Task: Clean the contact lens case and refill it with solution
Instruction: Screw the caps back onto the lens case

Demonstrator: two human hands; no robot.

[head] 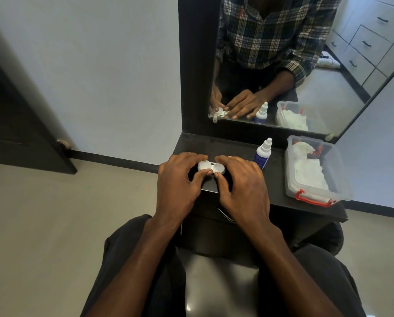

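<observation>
A white contact lens case (210,168) with two round lids lies on the dark shelf (280,197) below the mirror. My left hand (180,181) grips its left lid, thumb at the front and fingers curled over the back. My right hand (241,184) holds the right lid the same way. Both lids sit on the case. A small white solution bottle (263,154) with a blue label and a white cap stands upright just right of my right hand.
A clear plastic box (333,177) with red latches, holding white tissues, sits at the shelf's right end. The mirror (283,65) rises behind the shelf and reflects the hands. A dark door (19,124) is at the left. Beige floor lies to the left.
</observation>
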